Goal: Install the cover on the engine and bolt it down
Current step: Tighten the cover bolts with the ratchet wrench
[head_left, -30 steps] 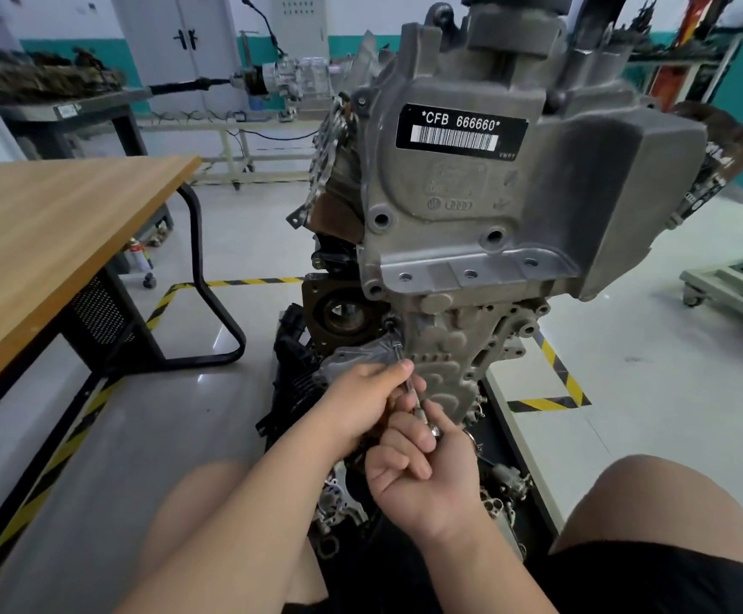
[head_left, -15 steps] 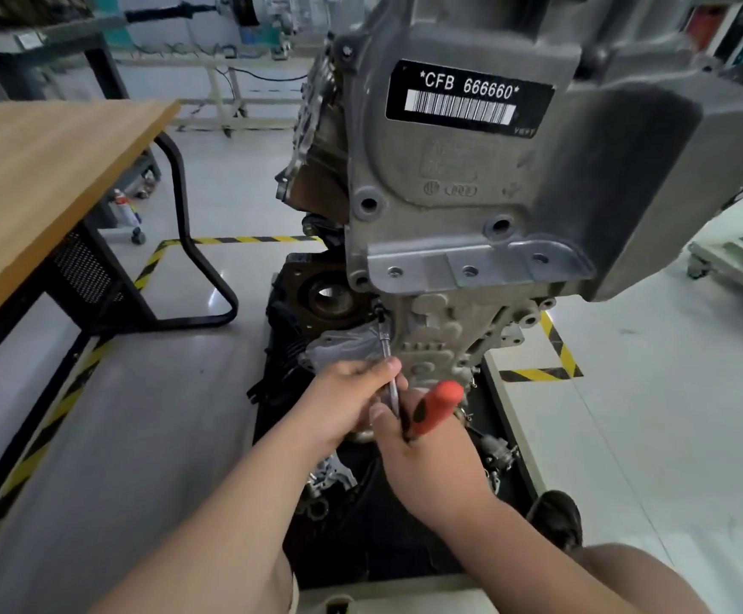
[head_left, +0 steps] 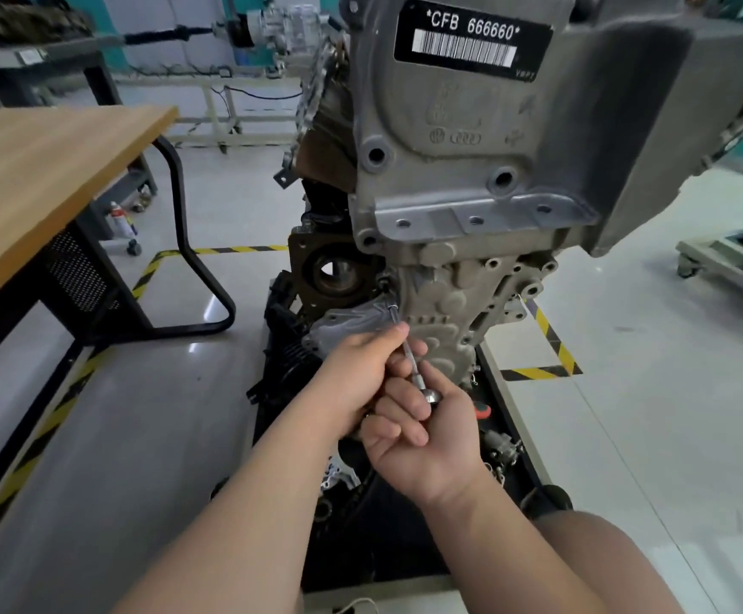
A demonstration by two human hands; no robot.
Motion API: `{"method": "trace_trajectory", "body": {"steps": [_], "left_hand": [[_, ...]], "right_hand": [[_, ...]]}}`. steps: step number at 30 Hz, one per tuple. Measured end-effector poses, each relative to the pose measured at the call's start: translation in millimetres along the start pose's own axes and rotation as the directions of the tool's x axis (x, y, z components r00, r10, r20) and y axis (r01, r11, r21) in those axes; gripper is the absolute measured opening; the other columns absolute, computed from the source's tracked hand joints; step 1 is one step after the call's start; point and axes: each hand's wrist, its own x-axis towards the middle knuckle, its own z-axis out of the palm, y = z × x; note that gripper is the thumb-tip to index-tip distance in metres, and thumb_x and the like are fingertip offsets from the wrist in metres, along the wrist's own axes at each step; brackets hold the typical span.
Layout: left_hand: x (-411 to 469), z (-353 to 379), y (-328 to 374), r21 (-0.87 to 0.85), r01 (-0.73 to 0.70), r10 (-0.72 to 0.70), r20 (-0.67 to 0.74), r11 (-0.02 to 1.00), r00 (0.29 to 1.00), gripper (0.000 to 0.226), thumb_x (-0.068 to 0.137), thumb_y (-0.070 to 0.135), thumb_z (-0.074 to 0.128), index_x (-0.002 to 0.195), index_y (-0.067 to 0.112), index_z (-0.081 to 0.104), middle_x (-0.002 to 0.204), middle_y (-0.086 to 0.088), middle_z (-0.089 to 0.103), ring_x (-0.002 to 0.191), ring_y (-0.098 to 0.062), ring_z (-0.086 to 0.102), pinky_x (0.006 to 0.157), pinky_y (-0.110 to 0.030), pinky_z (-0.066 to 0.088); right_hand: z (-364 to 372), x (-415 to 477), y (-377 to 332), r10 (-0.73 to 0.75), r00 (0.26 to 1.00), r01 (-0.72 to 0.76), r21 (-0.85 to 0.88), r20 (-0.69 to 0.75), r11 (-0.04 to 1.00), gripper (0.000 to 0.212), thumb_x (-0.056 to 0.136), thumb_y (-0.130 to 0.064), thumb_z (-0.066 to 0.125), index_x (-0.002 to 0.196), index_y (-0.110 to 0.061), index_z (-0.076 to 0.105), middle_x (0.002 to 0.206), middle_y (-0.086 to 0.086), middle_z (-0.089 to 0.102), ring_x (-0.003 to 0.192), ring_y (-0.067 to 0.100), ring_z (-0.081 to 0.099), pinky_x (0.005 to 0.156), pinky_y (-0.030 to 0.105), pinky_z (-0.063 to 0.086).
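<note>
Black tray point(head_left: 405, 538) with loose metal parts point(head_left: 500, 449)

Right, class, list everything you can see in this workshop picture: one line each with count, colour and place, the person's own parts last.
engine: one, grey, centre
label: one, black with white barcode, top of engine
cover: one, silver-grey, against the engine's lower left
driver: one, metal shaft, orange-red handle, tip at the cover's top edge
base: one, black, under the engine
loose parts: several, metallic, on the base
table: one, wooden top, black frame, left
hazard tape: several strips, yellow-black, on the floor
trolley: one, pale grey, far right
left hand: one, pinches the driver's shaft
right hand: one, grips the driver's handle
</note>
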Motion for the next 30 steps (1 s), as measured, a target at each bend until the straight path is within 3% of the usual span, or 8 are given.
{"method": "trace_trajectory", "body": {"steps": [6,11,16,18,20,22,25,30], "left_hand": [[-1.6,-4.0,-5.3,0.075,-0.030,0.032,-0.022,0.997,0.999,0.034,0.092,0.042,0.054,0.069,0.029,0.074,0.049,0.013,0.054,0.050,-0.004,0.061,0.048,-0.014,0.047],[-1.5,-4.7,-13.3,-0.021,0.019,-0.019,-0.014,1.000,1.000,0.034,0.090,0.047,0.056,0.070,0.026,0.073,0.044,0.006,0.047,0.036,-0.012,0.052,0.036,-0.019,0.039],[4.3,-3.6,-12.9,-0.063,-0.027,0.025,-0.030,0.998,0.999,0.038,0.092,0.034,0.059,0.058,0.022,0.072,0.050,0.009,0.058,0.043,-0.004,0.055,0.041,-0.012,0.040],[5.1,-3.2,-13.2,-0.038,-0.031,0.029,-0.038,0.999,0.999,0.034,0.089,0.035,0.061,0.060,0.022,0.072,0.056,0.005,0.062,0.046,-0.006,0.055,0.043,-0.013,0.039],[5.0,-3.5,-12.9,-0.056,-0.030,0.027,-0.051,0.998,0.998,0.030,0.087,0.037,0.064,0.063,0.021,0.073,0.065,-0.002,0.063,0.058,-0.014,0.056,0.051,-0.019,0.041],[4.8,-5.1,-12.7,-0.063,-0.030,0.026,-0.065,0.998,0.998,0.029,0.086,0.038,0.064,0.064,0.021,0.073,0.068,-0.004,0.065,0.060,-0.015,0.056,0.051,-0.021,0.042],[2.0,-8.2,-10.5,-0.053,-0.019,0.017,-0.053,0.998,0.998,0.033,0.088,0.040,0.062,0.063,0.022,0.072,0.063,-0.001,0.066,0.046,-0.010,0.055,0.042,-0.016,0.040],[-3.7,-13.8,-6.5,0.022,0.074,-0.075,0.052,0.997,0.996,0.039,0.090,0.050,0.054,0.082,0.017,0.074,0.054,-0.001,0.064,0.041,-0.016,0.058,0.035,-0.019,0.041]], "right_hand": [[-0.6,5.6,3.3,-0.053,0.999,0.053,-0.026,0.007,0.998,0.039,0.093,-0.032,0.037,0.065,-0.013,0.058,0.035,-0.004,0.036,0.021,0.009,0.028,0.034,0.017,0.029],[-2.0,7.5,3.1,-0.302,0.933,0.176,-0.482,-0.198,0.858,0.039,0.096,-0.027,0.041,0.065,-0.012,0.058,0.038,0.004,0.034,0.027,0.014,0.021,0.037,0.023,0.027],[4.1,-2.8,-9.2,-0.651,0.759,0.047,-0.996,-0.016,0.079,0.041,0.094,-0.033,0.049,0.055,-0.026,0.056,0.046,-0.009,0.050,0.045,0.009,0.046,0.048,0.026,0.035],[3.1,-3.1,-10.7,-0.636,0.742,-0.058,-0.925,0.211,-0.375,0.038,0.095,-0.033,0.044,0.058,-0.031,0.052,0.051,-0.007,0.050,0.052,0.013,0.049,0.047,0.029,0.031],[3.3,-2.3,-8.3,-0.619,0.740,-0.147,-0.835,0.263,-0.531,0.027,0.094,-0.034,0.039,0.074,-0.029,0.056,0.061,-0.003,0.054,0.061,0.020,0.054,0.049,0.030,0.032],[2.5,-1.0,-4.4,-0.630,0.749,-0.095,-0.906,0.208,-0.412,0.031,0.094,-0.034,0.040,0.067,-0.029,0.054,0.057,-0.005,0.052,0.056,0.016,0.052,0.049,0.029,0.033],[7.9,1.5,3.9,-0.621,0.781,0.121,-0.959,-0.068,0.257,0.043,0.097,-0.028,0.046,0.054,-0.023,0.051,0.043,-0.004,0.044,0.038,0.012,0.039,0.042,0.023,0.031],[5.5,4.1,5.8,-0.235,0.960,0.156,-0.405,-0.153,0.901,0.037,0.099,-0.032,0.040,0.073,-0.012,0.057,0.040,0.002,0.035,0.029,0.013,0.022,0.040,0.025,0.027]]}}
